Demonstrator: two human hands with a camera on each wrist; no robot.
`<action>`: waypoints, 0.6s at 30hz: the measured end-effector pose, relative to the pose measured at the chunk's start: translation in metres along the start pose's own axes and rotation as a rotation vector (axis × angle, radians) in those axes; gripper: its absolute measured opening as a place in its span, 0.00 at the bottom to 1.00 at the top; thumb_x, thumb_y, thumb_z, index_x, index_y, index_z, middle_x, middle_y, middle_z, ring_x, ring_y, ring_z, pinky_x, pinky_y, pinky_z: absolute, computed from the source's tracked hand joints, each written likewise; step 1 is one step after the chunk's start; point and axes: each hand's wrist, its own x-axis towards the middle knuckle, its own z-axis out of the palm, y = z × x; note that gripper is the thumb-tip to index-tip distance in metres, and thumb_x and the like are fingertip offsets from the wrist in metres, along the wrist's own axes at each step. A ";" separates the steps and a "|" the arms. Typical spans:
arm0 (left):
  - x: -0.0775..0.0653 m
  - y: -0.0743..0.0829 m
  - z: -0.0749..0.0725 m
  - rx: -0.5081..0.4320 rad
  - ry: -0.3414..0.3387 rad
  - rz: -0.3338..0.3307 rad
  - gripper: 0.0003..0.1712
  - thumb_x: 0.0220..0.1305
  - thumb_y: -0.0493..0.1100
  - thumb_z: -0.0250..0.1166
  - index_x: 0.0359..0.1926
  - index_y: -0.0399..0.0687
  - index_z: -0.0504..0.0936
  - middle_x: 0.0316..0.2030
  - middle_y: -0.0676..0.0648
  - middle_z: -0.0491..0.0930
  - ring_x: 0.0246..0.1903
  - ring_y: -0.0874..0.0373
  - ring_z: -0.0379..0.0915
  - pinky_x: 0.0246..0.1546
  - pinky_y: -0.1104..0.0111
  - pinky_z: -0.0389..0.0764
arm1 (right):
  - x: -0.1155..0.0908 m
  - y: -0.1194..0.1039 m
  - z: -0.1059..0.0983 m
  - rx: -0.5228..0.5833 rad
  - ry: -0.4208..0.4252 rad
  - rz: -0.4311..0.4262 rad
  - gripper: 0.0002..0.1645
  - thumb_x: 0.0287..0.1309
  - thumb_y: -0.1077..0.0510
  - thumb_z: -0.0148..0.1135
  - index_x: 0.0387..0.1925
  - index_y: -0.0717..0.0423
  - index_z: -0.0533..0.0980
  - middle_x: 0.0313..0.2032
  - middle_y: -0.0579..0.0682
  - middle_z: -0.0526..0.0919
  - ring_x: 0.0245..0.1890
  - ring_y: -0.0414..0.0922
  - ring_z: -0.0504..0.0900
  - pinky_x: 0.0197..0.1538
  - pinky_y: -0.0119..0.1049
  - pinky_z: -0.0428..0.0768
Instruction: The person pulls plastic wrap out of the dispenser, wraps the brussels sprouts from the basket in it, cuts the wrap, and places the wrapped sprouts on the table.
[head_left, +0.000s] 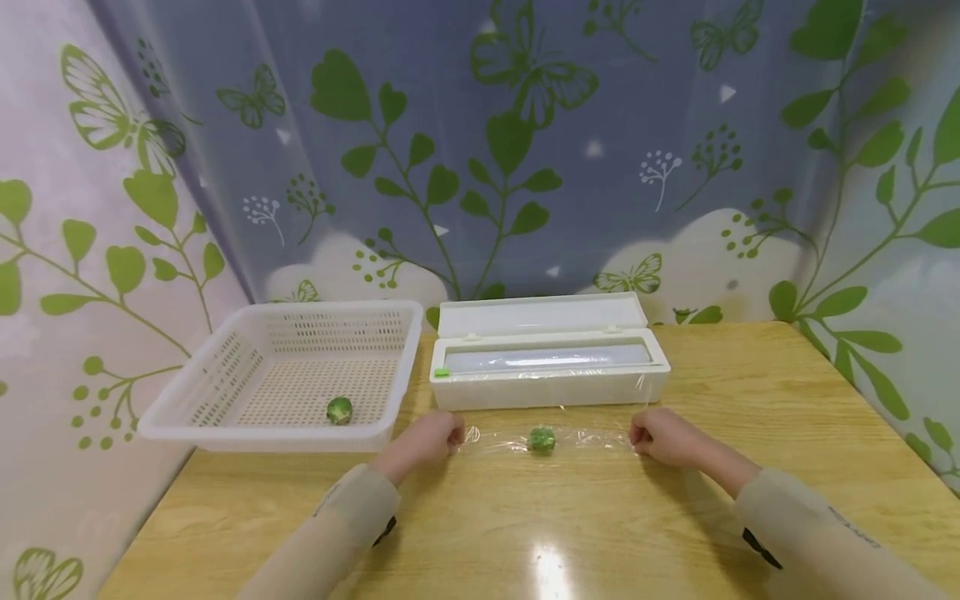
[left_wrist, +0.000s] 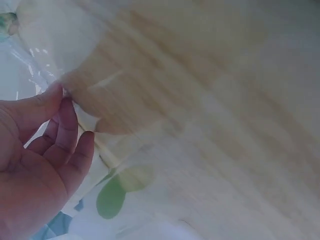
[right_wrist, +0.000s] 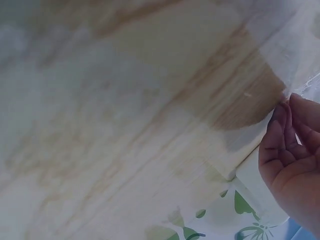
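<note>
A strip of clear plastic wrap (head_left: 592, 436) stretches between my two hands, in front of the white wrap dispenser (head_left: 551, 390). Midway along it sits a small green Brussels sprout (head_left: 542, 440), with film gathered around it. My left hand (head_left: 435, 437) pinches the strip's left end between thumb and forefinger; the left wrist view shows the other fingers of this hand (left_wrist: 45, 150) loosely bent. At the opposite end, my right hand (head_left: 667, 437) pinches the film, its thumb and fingertips together in the right wrist view (right_wrist: 295, 145).
On the left stands a white perforated basket (head_left: 408, 367) with another Brussels sprout (head_left: 339, 410) inside. The dispenser's lid (head_left: 543, 315) is raised, showing the film roll and a green slider (head_left: 441, 372). A patterned curtain (head_left: 420, 125) hangs behind the wooden table (head_left: 480, 533).
</note>
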 end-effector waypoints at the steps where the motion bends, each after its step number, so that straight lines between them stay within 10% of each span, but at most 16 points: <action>1: 0.000 0.001 -0.001 -0.006 -0.008 -0.007 0.09 0.43 0.25 0.56 0.22 0.43 0.73 0.21 0.51 0.71 0.24 0.59 0.65 0.28 0.67 0.71 | 0.000 0.000 -0.001 0.000 0.001 -0.003 0.10 0.39 0.72 0.60 0.18 0.56 0.70 0.18 0.41 0.70 0.21 0.35 0.67 0.24 0.31 0.69; 11: 0.000 0.009 -0.014 -0.032 -0.002 -0.076 0.03 0.52 0.36 0.63 0.28 0.41 0.75 0.23 0.51 0.72 0.25 0.59 0.67 0.29 0.65 0.71 | -0.002 -0.020 -0.010 -0.095 -0.003 0.108 0.04 0.50 0.64 0.59 0.24 0.55 0.72 0.21 0.42 0.72 0.21 0.37 0.69 0.25 0.33 0.69; 18: 0.008 0.031 -0.017 -0.039 0.035 0.011 0.04 0.55 0.39 0.62 0.31 0.43 0.78 0.26 0.52 0.77 0.29 0.60 0.72 0.32 0.69 0.73 | 0.008 -0.041 -0.009 -0.125 0.055 0.035 0.06 0.49 0.64 0.60 0.22 0.52 0.72 0.20 0.40 0.72 0.21 0.36 0.70 0.24 0.32 0.71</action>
